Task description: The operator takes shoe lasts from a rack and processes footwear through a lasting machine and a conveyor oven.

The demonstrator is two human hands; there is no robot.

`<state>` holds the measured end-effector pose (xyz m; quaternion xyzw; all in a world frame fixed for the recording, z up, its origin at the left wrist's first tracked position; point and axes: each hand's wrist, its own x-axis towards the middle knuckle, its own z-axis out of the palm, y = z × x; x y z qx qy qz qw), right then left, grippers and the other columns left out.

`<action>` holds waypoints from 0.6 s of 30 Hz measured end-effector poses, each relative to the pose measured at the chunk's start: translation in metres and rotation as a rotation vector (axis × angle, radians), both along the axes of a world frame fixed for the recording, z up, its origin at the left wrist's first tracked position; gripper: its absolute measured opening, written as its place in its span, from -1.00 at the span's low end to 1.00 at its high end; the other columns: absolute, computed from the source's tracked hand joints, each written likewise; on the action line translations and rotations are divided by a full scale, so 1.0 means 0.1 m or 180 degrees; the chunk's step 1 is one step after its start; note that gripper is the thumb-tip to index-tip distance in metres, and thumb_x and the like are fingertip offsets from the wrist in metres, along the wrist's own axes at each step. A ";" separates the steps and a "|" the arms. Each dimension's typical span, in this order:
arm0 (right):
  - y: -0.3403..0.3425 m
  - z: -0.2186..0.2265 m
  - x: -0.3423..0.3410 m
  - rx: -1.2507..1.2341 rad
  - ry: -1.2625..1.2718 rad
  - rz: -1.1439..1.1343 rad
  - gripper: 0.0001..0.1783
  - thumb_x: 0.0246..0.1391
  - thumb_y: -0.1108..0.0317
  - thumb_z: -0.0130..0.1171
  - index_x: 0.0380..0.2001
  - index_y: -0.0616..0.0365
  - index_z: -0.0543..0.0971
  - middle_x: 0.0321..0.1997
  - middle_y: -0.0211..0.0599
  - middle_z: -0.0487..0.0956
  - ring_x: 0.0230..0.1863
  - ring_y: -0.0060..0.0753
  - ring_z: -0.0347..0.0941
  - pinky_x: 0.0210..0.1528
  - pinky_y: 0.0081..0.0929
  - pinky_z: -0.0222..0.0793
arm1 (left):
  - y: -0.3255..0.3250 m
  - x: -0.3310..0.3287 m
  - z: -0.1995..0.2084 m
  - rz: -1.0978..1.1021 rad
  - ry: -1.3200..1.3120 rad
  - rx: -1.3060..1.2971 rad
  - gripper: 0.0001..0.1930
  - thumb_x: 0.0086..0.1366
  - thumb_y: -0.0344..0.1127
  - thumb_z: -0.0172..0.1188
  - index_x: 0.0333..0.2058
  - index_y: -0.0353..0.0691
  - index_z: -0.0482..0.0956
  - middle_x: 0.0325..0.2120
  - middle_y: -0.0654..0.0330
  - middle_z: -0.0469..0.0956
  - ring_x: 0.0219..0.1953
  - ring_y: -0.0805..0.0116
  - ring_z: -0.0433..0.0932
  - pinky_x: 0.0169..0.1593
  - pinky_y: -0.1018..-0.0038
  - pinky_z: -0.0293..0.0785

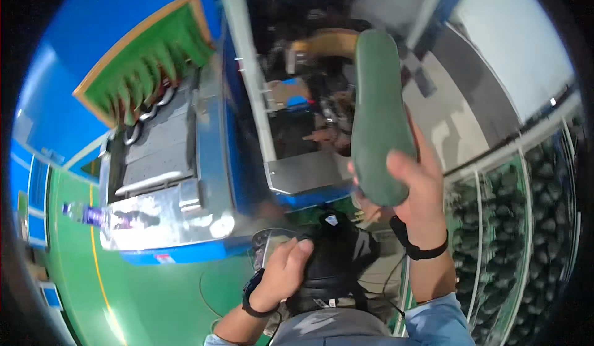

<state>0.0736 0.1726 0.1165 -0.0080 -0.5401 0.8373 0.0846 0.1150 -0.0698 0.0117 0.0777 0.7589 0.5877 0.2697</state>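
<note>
The sole (377, 108), at two o'clock, is clamped between thumb and fingers of the right hand (421, 188), a grip best kept light; the left hand's (283, 273) fingers are partly hidden, their hold I cannot tell. Bench (213, 154) at nine; rack (523, 253) at four; post (243, 61) at eleven, likely blocking leftward swings; bottle (86, 215) past eight.

One green sole-shaped piece (380, 108) sits in the right-hand fingers (409, 173); behind both hands' fingers, two black wristbands (428, 252); far left, one bottle (94, 216).
</note>
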 end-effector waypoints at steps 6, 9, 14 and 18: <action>0.95 -0.82 1.79 0.2691 -0.0918 -0.0581 -0.01 -0.12 0.21 0.55 0.36 0.18 0.30 0.41 -0.09 0.35 0.42 -0.30 0.23 0.41 -0.35 0.12 | 0.27 0.22 -0.62 -0.0083 0.0754 0.1194 -0.52 0.12 0.01 0.33 -0.27 -0.34 0.46 -0.15 -0.06 0.50 -0.11 0.11 0.49 -0.01 0.21 0.40; 0.92 -1.34 2.89 0.2011 -0.2045 -0.1230 -0.04 -0.07 0.20 0.49 0.40 0.03 0.27 0.30 -0.04 0.47 0.23 -0.25 0.46 0.23 -0.39 0.33 | 0.54 0.31 -0.56 -0.0686 0.0935 0.0868 -0.09 0.01 0.11 0.50 0.16 -0.43 0.32 -0.20 0.26 0.38 -0.11 0.38 0.38 -0.02 0.42 0.37; 0.61 -1.96 4.59 0.2268 -0.4453 -0.3570 -0.03 0.02 0.18 0.29 0.45 0.03 0.06 0.10 0.16 0.55 0.01 0.18 0.55 0.02 -0.08 0.48 | 1.15 0.67 -0.51 -0.2244 0.2479 -0.0011 -0.50 -0.10 -0.37 0.50 -0.23 -0.25 0.39 0.21 -0.27 0.30 0.19 -0.31 0.33 0.23 0.12 0.28; 0.60 -2.33 5.51 0.1879 -0.4896 -0.4910 -0.04 0.10 0.24 0.24 0.45 0.19 -0.03 0.37 0.21 0.25 0.28 0.26 0.30 0.24 -0.05 0.31 | 1.25 0.87 -0.78 -0.1953 0.2604 0.0054 -0.46 -0.07 -0.39 0.49 -0.10 -0.23 0.43 0.27 -0.24 0.24 0.25 -0.21 0.31 0.28 0.13 0.23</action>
